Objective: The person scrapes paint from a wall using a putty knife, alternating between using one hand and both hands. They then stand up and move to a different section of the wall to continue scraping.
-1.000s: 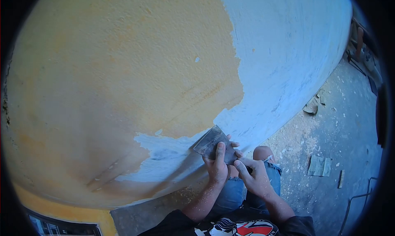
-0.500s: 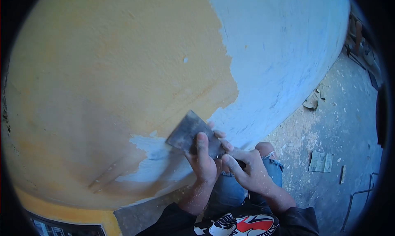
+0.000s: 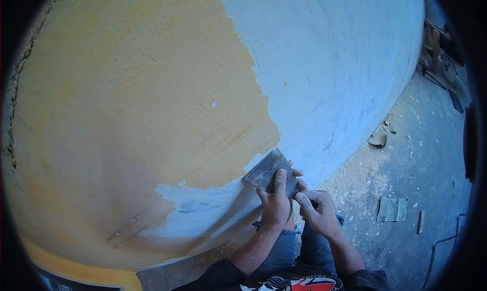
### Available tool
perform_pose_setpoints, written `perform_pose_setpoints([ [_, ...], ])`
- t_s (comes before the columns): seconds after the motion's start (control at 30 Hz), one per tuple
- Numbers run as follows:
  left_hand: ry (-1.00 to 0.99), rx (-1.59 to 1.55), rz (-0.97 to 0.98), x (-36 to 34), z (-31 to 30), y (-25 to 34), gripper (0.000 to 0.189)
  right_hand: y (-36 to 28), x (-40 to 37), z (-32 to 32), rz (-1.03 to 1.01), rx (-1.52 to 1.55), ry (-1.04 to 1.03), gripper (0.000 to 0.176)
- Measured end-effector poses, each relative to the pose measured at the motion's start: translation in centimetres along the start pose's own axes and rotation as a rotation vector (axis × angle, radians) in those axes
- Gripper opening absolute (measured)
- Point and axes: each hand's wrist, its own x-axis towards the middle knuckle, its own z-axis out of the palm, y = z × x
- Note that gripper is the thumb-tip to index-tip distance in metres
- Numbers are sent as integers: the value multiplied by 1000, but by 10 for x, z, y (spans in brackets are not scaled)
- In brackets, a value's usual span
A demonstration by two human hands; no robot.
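Observation:
A wide flat scraper [image 3: 269, 170] with a dusty grey blade is held in both hands. Its front edge rests against the wall, where yellow paint [image 3: 167, 98] borders a bare whitish area [image 3: 335, 73]. My left hand [image 3: 275, 204] grips the blade, thumb on its near face and fingers curled behind. At the handle, my right hand [image 3: 318, 214] is closed, with the handle mostly hidden inside it. Pale dust and flecks cover both hands and forearms.
The concrete floor [image 3: 370, 189] is littered with pale chips. On it lie a printed paper sheet [image 3: 392, 209], a small strip [image 3: 421, 222] and a crumpled scrap [image 3: 378, 137]. A bent metal bar [image 3: 440, 245] stands at right. Another person's arm [image 3: 436, 47] shows at upper right.
The scraper and both hands have moved right and a little down in view. Whitish wall shows where the blade was. The head view has shifted, so the wall appears lower and farther left.

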Motion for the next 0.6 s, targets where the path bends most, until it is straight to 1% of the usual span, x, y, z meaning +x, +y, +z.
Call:
perform_pose_setpoints([
  [0.07,83,-20,140,7,14,11,38,-18,5,2,-29,-31,8,26],
  [0.1,90,-12,130,8,17,25,38,-34,7,6,-16,-24,5,26],
  [0.17,-4,-122,205,10,22,64,38,-79,12,10,-199,-55,1,35],
  [0.2,27,-145,200,8,28,73,40,-93,9,9,-162,-53,-46,35],
  [0.23,13,-149,209,7,27,68,40,-86,7,7,-177,-56,-39,35],
  [0.3,117,-16,126,-5,22,38,40,-47,-6,-1,-138,-180,-17,23],
  [0.33,24,-38,53,-11,22,29,39,-31,-10,-5,-190,-185,53,25],
  [0.43,-22,-87,-24,-4,16,0,31,-9,-9,-12,-196,-264,110,27],
  [0.47,-24,-85,-26,-3,13,-3,31,-10,-8,-13,-44,-182,88,31],
  [0.5,-23,-91,-29,-1,13,-2,31,-10,-9,-9,-49,-182,92,31],
  [0.57,-36,-109,-24,5,20,2,31,-11,-8,-7,56,-63,94,34],
  [0.6,-20,-104,-21,4,21,3,31,-11,-9,-8,59,-39,72,35],
])
